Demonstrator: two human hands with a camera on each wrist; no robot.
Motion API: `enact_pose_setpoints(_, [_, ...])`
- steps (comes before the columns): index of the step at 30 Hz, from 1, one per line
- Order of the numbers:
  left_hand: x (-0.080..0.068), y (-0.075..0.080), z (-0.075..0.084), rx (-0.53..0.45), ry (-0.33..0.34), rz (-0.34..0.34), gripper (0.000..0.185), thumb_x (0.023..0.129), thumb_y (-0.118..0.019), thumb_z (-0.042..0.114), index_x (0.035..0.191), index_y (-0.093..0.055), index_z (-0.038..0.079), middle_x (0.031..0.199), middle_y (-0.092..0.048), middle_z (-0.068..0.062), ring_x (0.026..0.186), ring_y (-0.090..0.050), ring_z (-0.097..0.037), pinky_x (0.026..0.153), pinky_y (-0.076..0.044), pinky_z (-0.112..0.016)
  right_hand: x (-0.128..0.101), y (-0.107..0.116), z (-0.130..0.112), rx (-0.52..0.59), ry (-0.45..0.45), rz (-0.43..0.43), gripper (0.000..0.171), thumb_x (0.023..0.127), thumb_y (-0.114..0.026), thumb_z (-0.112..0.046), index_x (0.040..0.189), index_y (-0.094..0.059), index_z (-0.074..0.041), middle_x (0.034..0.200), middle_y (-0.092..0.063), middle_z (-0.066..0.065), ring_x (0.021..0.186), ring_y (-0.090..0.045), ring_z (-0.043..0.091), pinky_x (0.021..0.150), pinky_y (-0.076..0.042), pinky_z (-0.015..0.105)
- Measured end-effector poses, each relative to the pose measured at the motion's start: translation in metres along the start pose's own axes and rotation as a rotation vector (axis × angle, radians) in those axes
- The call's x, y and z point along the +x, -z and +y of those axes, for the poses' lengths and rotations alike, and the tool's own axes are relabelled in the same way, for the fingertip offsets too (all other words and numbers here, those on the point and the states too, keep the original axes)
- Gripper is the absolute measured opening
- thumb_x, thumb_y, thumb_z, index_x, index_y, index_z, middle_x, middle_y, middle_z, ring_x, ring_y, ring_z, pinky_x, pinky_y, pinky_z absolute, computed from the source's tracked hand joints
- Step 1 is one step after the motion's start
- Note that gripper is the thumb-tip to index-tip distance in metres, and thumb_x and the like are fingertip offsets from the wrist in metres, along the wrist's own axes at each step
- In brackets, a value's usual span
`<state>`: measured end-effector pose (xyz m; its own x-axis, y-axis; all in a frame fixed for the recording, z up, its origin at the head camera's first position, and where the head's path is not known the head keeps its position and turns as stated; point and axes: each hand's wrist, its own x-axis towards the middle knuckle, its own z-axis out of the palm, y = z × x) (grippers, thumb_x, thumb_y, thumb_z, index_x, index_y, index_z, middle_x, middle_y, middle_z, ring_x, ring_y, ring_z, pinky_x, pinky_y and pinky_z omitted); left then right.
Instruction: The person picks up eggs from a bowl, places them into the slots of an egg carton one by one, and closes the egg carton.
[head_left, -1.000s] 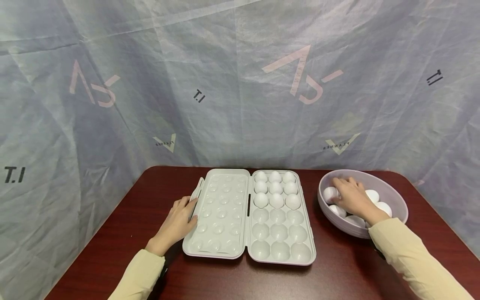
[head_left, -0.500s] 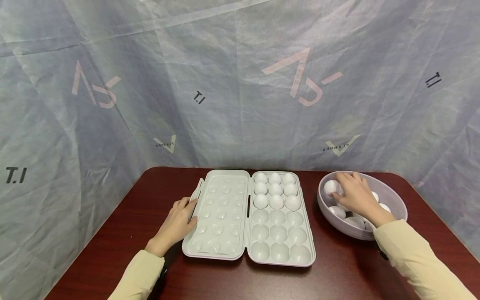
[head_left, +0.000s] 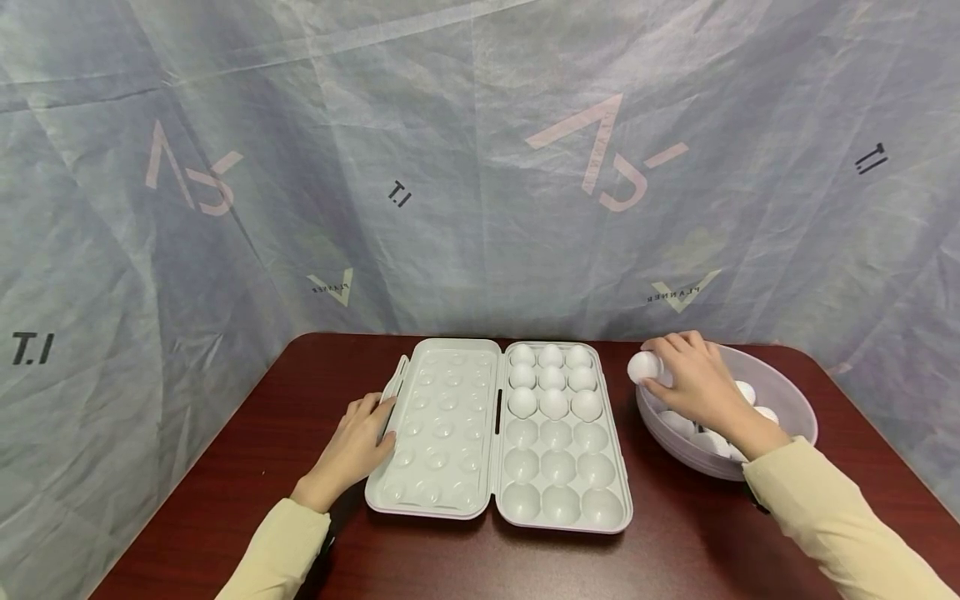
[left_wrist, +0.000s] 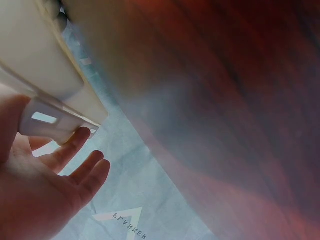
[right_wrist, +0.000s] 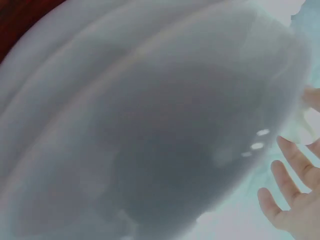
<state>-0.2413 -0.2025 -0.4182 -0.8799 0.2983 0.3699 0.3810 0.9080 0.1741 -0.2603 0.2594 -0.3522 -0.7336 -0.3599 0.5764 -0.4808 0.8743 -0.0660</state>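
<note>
An open pale egg case (head_left: pixel 498 433) lies on the dark red table (head_left: pixel 247 467), its lid to the left. Several white eggs (head_left: pixel 552 377) fill the far rows of its right half. My right hand (head_left: pixel 675 367) pinches one white egg (head_left: pixel 643 367) just above the left rim of a pale bowl (head_left: pixel 791 398) that holds more eggs (head_left: pixel 746 390). My left hand (head_left: pixel 372 414) rests on the table with straight fingers against the lid's left edge. In the left wrist view its fingers (left_wrist: pixel 75 145) touch the lid's latch (left_wrist: pixel 50 122). The bowl's wall (right_wrist: pixel 150 125) fills the right wrist view.
A crinkled grey-blue sheet (head_left: pixel 480 167) with printed marks hangs close behind and around the table. The near rows of cups (head_left: pixel 558 483) in the case hold nothing. Bare table (head_left: pixel 675 550) lies in front of the case and the bowl.
My right hand has lifted one egg out of the bowl and moved it up and left to the bowl's left rim. The left hand has stayed put.
</note>
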Motion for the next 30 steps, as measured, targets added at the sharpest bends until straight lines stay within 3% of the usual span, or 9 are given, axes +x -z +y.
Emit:
enact_pose_setpoints(11, [0.000,0.000,0.000,-0.004,-0.005,0.002,0.048,0.079,-0.065,0.012,0.123,-0.054,-0.003,0.118,-0.051,-0.021,0.109,-0.047,-0.041,0.083,-0.042,-0.050,0.007,-0.011,-0.029,0.033,0.135,0.049,0.041,0.064,-0.078,-0.020,0.099,-0.061,-0.006,0.092,-0.061,0.008,0.091,-0.048,0.029,0.072,-0.034,0.045])
enact_pose_setpoints(30, [-0.001,0.001,0.000,-0.015,0.001,-0.006,0.048,0.079,-0.065,0.012,0.124,-0.053,-0.003,0.119,-0.050,-0.022,0.110,-0.046,-0.042,0.085,-0.041,-0.052,0.006,-0.047,-0.081,0.095,0.298,-0.082,0.042,0.065,-0.078,-0.025,0.101,-0.061,-0.011,0.094,-0.059,0.000,0.095,-0.049,0.022,0.077,-0.037,0.039])
